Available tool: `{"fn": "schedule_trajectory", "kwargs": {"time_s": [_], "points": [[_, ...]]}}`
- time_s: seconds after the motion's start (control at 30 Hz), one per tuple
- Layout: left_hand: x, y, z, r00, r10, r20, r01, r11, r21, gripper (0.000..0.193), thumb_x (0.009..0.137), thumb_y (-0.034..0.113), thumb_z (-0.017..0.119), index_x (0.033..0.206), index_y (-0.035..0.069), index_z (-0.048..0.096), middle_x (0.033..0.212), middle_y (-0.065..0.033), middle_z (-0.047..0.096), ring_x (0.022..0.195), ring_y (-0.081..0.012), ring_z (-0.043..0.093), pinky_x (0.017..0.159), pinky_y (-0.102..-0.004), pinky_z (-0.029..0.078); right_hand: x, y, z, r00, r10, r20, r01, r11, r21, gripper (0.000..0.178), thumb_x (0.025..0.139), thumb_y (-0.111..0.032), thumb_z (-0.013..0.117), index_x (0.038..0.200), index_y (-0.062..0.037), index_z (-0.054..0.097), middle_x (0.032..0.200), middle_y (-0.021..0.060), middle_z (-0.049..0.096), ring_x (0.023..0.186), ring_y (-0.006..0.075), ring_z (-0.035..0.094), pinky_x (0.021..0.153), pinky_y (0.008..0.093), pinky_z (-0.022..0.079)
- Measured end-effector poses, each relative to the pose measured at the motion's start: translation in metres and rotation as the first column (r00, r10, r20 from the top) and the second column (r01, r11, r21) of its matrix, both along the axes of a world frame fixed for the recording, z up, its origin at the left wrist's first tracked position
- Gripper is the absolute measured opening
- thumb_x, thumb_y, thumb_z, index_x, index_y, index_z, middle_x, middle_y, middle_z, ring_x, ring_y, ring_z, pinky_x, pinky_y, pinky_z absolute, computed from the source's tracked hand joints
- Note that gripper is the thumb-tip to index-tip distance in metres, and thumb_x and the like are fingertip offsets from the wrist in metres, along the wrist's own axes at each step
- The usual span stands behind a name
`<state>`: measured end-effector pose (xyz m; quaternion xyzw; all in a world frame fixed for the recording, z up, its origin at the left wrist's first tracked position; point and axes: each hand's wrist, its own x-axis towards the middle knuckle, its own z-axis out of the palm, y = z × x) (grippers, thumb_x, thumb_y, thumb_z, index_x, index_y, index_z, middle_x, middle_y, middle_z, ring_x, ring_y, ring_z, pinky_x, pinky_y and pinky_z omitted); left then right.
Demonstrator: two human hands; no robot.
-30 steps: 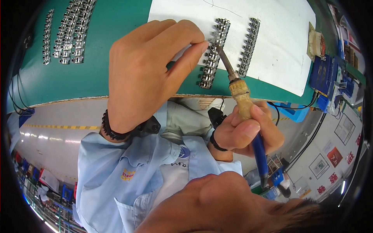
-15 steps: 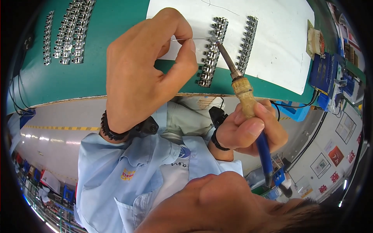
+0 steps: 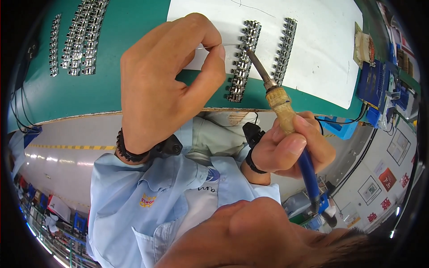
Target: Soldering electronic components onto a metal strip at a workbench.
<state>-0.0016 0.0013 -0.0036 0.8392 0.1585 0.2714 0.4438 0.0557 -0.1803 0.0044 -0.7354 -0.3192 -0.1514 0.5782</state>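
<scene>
Between the thumb and forefinger of my left hand (image 3: 172,76) is pinched a thin solder wire (image 3: 230,44). Its tip reaches a strip of small metal connectors (image 3: 241,71) lying partly on white paper. My right hand (image 3: 292,145) grips a soldering iron (image 3: 280,100) by its tan collar and blue handle. The iron's dark tip meets the same strip near its upper part, close to the wire's end. To the right lies a second similar strip (image 3: 283,53), which neither hand touches.
Several more connector strips (image 3: 82,40) lie at the left on the green tabletop (image 3: 40,100). White paper (image 3: 321,58) covers its right part. A blue box-shaped device (image 3: 371,85) with cables and a worn pad (image 3: 363,47) stand at the right edge.
The iron's tip has shifted slightly left and up along the strip, and its handle end has swung a little right. My left hand still pinches the wire, almost unmoved.
</scene>
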Motion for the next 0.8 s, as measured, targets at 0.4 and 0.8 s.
{"fn": "schedule_trajectory", "kwargs": {"time_s": [0.4, 0.8], "points": [[-0.0001, 0.0009, -0.0003, 1.000, -0.003, 0.018, 0.003, 1.000, 0.003, 0.007, 0.084, 0.000, 0.071, 0.084, 0.002, 0.064, 0.069, 0.0024, 0.048, 0.057, -0.0070, 0.027, 0.052, -0.0271, 0.021, -0.0004, 0.0013, 0.0043, 0.998, -0.001, -0.065, 0.005, 0.998, 0.061, 0.030, 0.092, -0.027, 0.073, 0.098, 0.0022, 0.071, 0.064, 0.0067, 0.059, 0.054, 0.0154, 0.049, 0.053, 0.0307, 0.040], [-0.0010, 0.0003, 0.0015, 1.000, 0.018, 0.000, -0.018, 0.999, -0.028, 0.008, 0.083, 0.000, 0.071, 0.082, 0.002, 0.063, 0.067, 0.0030, 0.045, 0.057, -0.0063, 0.026, 0.052, -0.0270, 0.020, 0.0056, 0.0050, -0.0017, 0.981, -0.001, 0.192, -0.004, 1.000, 0.025, 0.026, 0.099, -0.021, 0.054, 0.099, 0.0043, 0.053, 0.056, 0.0039, 0.046, 0.047, 0.0091, 0.038, 0.051, 0.0247, 0.034]]}}
